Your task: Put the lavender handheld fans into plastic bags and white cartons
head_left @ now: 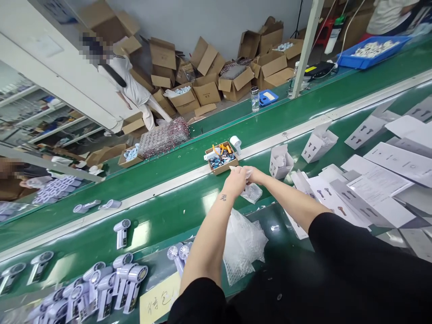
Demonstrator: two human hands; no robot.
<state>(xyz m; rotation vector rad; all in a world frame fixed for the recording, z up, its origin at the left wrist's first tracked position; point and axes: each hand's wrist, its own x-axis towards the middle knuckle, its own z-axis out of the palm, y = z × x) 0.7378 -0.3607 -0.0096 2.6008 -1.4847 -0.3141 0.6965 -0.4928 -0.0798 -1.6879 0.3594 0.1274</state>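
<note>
Both my arms reach out over the green conveyor belt (162, 211). My left hand (235, 180) and my right hand (254, 174) meet, both closed on a small clear bubble-wrap bag (251, 192) that hangs below them. A small cardboard box of little parts (221, 158) sits just beyond my hands. A pile of bubble-wrap bags (243, 245) lies under my forearms. White handheld fans (111, 283) lie grouped at the lower left.
Open white cartons (281, 161) and flat carton blanks (378, 180) cover the right side. A person in white (130, 83) stands beyond the belt among brown cardboard boxes (236, 81). A blue tray (371, 50) sits far right. A bottle (255, 99) stands on the far ledge.
</note>
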